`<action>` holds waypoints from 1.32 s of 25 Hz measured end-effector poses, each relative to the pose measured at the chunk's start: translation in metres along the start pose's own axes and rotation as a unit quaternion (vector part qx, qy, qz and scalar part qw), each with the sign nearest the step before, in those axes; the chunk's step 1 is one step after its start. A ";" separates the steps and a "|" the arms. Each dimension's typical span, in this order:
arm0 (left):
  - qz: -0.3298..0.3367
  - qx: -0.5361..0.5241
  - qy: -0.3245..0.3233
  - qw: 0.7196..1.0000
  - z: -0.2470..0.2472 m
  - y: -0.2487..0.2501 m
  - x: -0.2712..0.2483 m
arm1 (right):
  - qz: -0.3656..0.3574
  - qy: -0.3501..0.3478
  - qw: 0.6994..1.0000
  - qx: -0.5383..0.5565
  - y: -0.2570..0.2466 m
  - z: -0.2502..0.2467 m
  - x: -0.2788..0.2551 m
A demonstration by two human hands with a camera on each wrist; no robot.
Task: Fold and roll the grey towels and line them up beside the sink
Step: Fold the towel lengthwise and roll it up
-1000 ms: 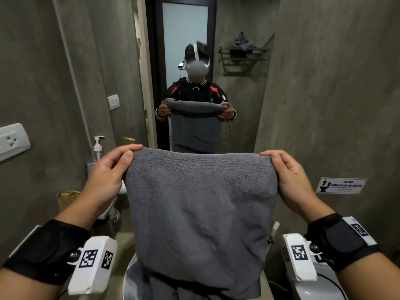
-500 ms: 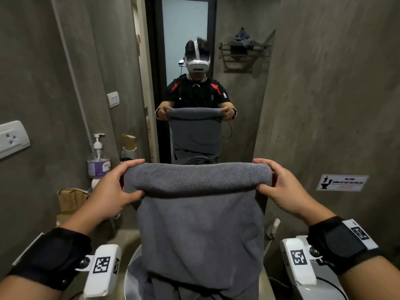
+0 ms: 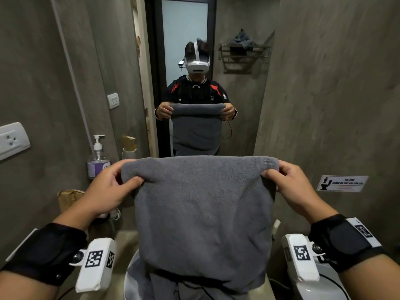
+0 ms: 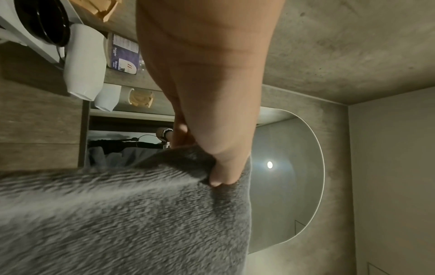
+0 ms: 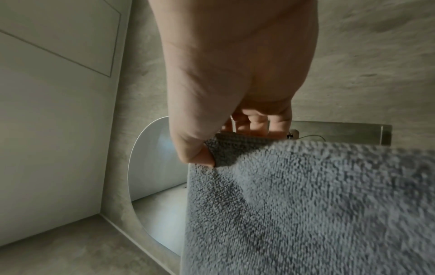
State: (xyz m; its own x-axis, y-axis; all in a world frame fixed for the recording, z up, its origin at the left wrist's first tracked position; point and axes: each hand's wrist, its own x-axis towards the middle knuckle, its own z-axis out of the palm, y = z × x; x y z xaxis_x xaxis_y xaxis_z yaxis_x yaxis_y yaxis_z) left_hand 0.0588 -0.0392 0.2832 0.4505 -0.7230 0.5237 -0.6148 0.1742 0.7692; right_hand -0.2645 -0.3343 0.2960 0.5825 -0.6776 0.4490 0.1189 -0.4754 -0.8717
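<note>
Grey concrete walls frame a mirror (image 3: 236,72), with a soap bottle (image 3: 97,158) at far left. Next, the left hand (image 3: 108,191) pinches the towel (image 3: 201,215) by its top corner (thumb in front); the right hand (image 3: 292,189) pinches the other corner, so it hangs above the sink (image 3: 129,276).

Looped, matt terry-cloth towel (image 3: 201,213); rough matt concrete-look wall (image 3: 324,105); glossy mirror (image 4: 289,186).
</note>
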 end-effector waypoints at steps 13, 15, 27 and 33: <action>0.001 -0.058 0.112 0.992 0.013 0.018 0.003 | -0.107 0.038 0.994 -0.007 -0.011 0.007 -0.004; 0.009 -0.035 0.126 0.991 0.013 0.015 0.001 | -0.086 0.045 0.995 0.008 -0.009 0.008 -0.005; -0.101 -0.020 -0.016 0.995 0.007 -0.022 -0.013 | 0.005 -0.122 0.991 -0.052 0.009 0.003 -0.017; -0.045 0.097 0.032 0.994 0.008 -0.022 -0.016 | -0.004 -0.064 0.995 -0.070 0.014 0.010 -0.015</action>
State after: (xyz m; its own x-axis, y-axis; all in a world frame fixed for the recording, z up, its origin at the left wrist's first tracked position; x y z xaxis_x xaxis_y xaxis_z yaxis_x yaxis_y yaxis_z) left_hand 0.0599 -0.0374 0.2547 0.5462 -0.6851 0.4821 -0.6800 -0.0265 0.7327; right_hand -0.2634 -0.3257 0.2750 0.6804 -0.6010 0.4195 0.0158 -0.5602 -0.8282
